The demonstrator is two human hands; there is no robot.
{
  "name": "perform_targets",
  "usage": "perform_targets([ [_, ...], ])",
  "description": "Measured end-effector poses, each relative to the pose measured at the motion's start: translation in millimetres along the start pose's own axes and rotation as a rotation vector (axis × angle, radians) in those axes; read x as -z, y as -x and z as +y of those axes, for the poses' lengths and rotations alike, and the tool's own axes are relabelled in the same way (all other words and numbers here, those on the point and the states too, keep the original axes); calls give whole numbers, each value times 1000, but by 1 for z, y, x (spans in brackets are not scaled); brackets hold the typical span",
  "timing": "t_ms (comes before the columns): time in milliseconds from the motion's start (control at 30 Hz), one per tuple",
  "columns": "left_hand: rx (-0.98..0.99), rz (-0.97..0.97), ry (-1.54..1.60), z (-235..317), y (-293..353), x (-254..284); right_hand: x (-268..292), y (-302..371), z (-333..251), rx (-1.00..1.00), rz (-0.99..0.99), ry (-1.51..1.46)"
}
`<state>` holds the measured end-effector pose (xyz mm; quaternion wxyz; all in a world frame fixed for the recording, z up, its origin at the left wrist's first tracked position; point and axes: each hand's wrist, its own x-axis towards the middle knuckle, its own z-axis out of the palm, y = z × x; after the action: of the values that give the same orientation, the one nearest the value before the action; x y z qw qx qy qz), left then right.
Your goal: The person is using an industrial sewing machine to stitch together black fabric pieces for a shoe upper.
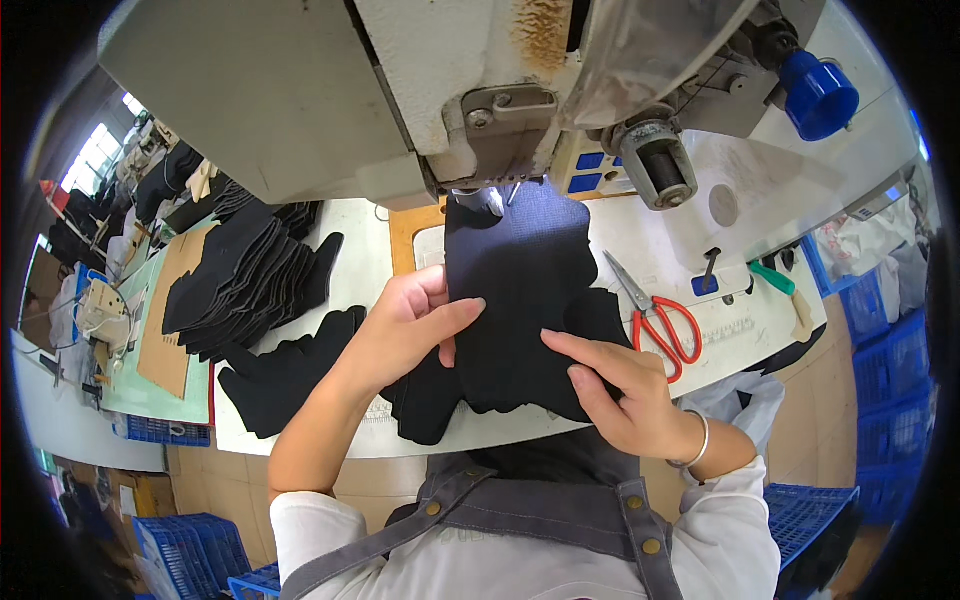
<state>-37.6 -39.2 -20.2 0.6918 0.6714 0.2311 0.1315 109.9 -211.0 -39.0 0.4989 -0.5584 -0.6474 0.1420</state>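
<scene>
A black cut fabric piece point(515, 340) lies under the sewing machine head point(480, 197), its far end lit by the lamp. My left hand point(410, 325) grips its left edge, thumb on top and fingers partly hidden beneath. Over the right part of the same piece rests my right hand point(630, 395), index finger stretched out and thumb apart, touching the cloth; its other fingers are mostly hidden. More black cut pieces point(285, 380) lie left of my left forearm. Red-handled scissors point(657, 325) are just beyond my right hand, blades pointing away.
At the left, a tall stack of black cut pieces point(250, 275) stands near brown cardboard point(170, 320). A green-handled tool point(772, 278) lies on the right of the white table point(340, 225). Blue crates point(890, 400) are stacked beyond the table's right end. The machine overhangs my hands.
</scene>
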Motion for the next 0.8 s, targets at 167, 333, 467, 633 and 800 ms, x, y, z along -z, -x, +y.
perform_targets([
  [167,-21,13,-33,-6,-4,4,3,-5,5,21,24,-8],
  [333,-43,-18,2,-3,-11,6,4,-12,8,2,35,-9],
  [467,-93,-4,17,4,-16,5,7,-19,11,7,57,-1],
  [633,-80,24,-7,3,-24,9,12,-30,15,-70,79,-8],
  [800,-161,111,24,5,-30,8,18,-41,18,-228,60,-123],
])
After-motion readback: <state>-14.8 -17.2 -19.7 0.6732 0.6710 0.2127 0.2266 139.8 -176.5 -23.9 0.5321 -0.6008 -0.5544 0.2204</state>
